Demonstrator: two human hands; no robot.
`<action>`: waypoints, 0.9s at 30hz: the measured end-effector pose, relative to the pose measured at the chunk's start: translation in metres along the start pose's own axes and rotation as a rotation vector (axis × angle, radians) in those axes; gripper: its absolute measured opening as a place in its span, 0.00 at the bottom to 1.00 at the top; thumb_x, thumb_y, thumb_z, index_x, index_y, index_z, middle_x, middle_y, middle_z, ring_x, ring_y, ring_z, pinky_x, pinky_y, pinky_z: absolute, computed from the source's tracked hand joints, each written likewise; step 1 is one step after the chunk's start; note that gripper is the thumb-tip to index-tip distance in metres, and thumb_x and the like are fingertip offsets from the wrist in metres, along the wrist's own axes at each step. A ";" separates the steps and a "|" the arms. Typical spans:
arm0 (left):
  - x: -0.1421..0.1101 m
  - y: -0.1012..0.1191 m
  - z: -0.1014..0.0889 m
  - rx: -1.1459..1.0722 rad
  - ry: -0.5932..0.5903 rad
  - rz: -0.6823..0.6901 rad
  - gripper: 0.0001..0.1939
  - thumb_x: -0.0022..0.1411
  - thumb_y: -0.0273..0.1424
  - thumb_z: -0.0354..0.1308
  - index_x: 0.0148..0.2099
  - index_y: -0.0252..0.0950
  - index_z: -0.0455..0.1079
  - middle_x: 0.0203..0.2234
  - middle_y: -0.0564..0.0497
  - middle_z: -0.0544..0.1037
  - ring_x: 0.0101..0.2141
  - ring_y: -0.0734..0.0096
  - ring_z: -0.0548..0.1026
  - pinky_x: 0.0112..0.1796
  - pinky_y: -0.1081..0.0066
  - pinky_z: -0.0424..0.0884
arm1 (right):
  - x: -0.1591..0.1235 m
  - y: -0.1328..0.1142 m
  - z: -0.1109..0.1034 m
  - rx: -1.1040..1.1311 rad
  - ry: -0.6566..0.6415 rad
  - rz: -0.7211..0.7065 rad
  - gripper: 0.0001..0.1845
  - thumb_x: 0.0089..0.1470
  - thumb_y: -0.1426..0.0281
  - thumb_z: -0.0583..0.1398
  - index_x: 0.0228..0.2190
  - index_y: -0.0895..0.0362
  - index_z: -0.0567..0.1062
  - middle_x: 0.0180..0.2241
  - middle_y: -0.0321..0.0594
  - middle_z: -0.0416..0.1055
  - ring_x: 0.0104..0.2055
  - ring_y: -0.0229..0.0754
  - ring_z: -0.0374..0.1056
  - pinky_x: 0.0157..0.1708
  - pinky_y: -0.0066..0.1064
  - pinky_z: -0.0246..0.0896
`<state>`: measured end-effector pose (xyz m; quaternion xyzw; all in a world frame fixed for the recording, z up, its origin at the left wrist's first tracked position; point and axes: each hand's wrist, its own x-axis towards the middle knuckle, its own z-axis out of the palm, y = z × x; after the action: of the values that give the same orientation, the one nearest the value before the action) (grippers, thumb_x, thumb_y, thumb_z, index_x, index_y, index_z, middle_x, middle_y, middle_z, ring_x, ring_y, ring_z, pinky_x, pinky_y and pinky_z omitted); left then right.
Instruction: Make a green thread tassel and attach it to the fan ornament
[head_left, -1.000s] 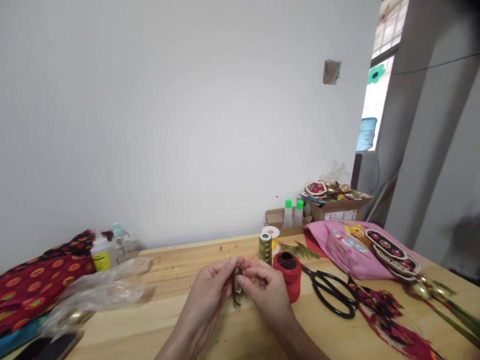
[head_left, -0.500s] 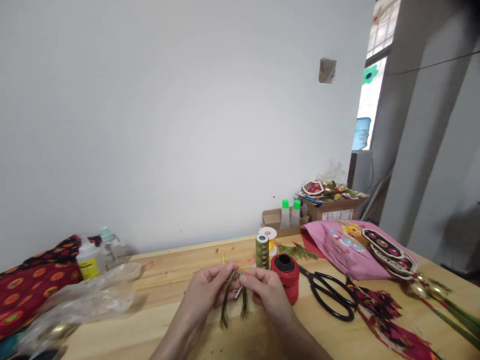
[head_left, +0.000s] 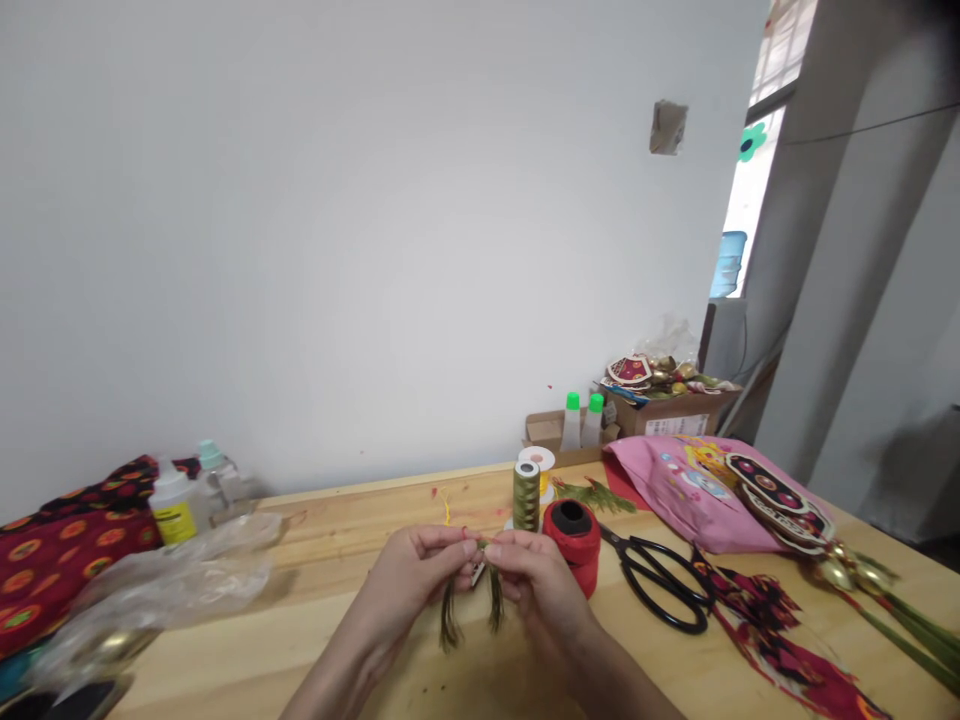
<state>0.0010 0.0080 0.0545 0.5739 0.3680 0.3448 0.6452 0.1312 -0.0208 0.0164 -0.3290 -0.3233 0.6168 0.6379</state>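
Observation:
Fingers pinched, my left hand [head_left: 421, 575] grips one side of a small bundle of olive-green threads [head_left: 448, 618] above the table. My right hand [head_left: 536, 578] pinches the other side, close by. Loose ends of the bundle hang down in two tufts between the hands. A thin red thread shows at the fingertips. Behind the fingers is a small pale piece that I cannot make out. Just beyond my right hand stand an olive-green thread spool [head_left: 527, 497] and a red thread cone [head_left: 574, 545].
Black-handled scissors [head_left: 664, 582] and patterned fabric scraps [head_left: 780, 630] lie to the right, near a pink bag [head_left: 675, 490]. Cardboard boxes [head_left: 667, 412] and green-capped bottles [head_left: 572, 422] stand by the wall. At left are a glue bottle [head_left: 177, 508], a plastic bag [head_left: 187, 575] and dark red cloth [head_left: 67, 570].
The two tufts hang slightly farther apart, and the fingertips have shifted a little on the threads. The whole view has moved slightly. Both hands keep their pinch.

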 end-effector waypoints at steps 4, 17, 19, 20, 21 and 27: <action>0.001 0.000 0.000 0.061 0.006 0.009 0.06 0.44 0.30 0.60 0.23 0.31 0.73 0.15 0.54 0.71 0.19 0.79 0.63 0.24 0.77 0.59 | 0.001 0.004 -0.001 0.067 -0.034 0.022 0.06 0.31 0.72 0.62 0.14 0.63 0.70 0.15 0.36 0.65 0.16 0.29 0.51 0.17 0.23 0.42; 0.002 0.001 0.002 0.130 -0.032 0.076 0.04 0.44 0.24 0.55 0.21 0.32 0.70 0.13 0.58 0.69 0.16 0.82 0.61 0.22 0.78 0.58 | -0.004 0.002 0.005 0.180 -0.099 0.092 0.04 0.31 0.73 0.59 0.16 0.63 0.70 0.16 0.36 0.63 0.17 0.29 0.53 0.18 0.22 0.46; 0.001 0.002 0.002 0.123 -0.031 0.073 0.04 0.44 0.24 0.56 0.21 0.32 0.70 0.12 0.58 0.69 0.16 0.82 0.61 0.22 0.78 0.58 | -0.004 0.000 0.006 0.165 -0.107 0.097 0.05 0.30 0.72 0.59 0.15 0.63 0.70 0.15 0.36 0.63 0.17 0.30 0.53 0.18 0.23 0.45; 0.001 0.004 0.002 0.118 -0.024 0.069 0.03 0.45 0.25 0.57 0.21 0.31 0.70 0.13 0.58 0.69 0.16 0.82 0.62 0.22 0.78 0.59 | -0.004 -0.001 0.006 0.152 -0.104 0.094 0.06 0.30 0.72 0.59 0.15 0.63 0.71 0.15 0.36 0.63 0.17 0.30 0.53 0.17 0.22 0.44; 0.000 0.005 0.002 0.112 -0.016 0.064 0.03 0.45 0.26 0.58 0.22 0.31 0.71 0.13 0.58 0.70 0.16 0.82 0.62 0.23 0.78 0.59 | -0.004 -0.001 0.006 0.136 -0.096 0.087 0.06 0.30 0.71 0.60 0.16 0.63 0.71 0.15 0.35 0.63 0.16 0.29 0.52 0.17 0.22 0.42; 0.000 0.011 -0.006 0.075 0.036 0.014 0.12 0.46 0.34 0.61 0.30 0.30 0.73 0.16 0.52 0.75 0.19 0.77 0.68 0.23 0.77 0.61 | -0.003 -0.006 0.006 -0.055 -0.028 0.005 0.11 0.30 0.67 0.66 0.15 0.63 0.73 0.11 0.31 0.62 0.14 0.26 0.46 0.15 0.21 0.41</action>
<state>-0.0048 0.0118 0.0649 0.5940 0.3880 0.3456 0.6142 0.1295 -0.0243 0.0243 -0.3387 -0.3482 0.6136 0.6226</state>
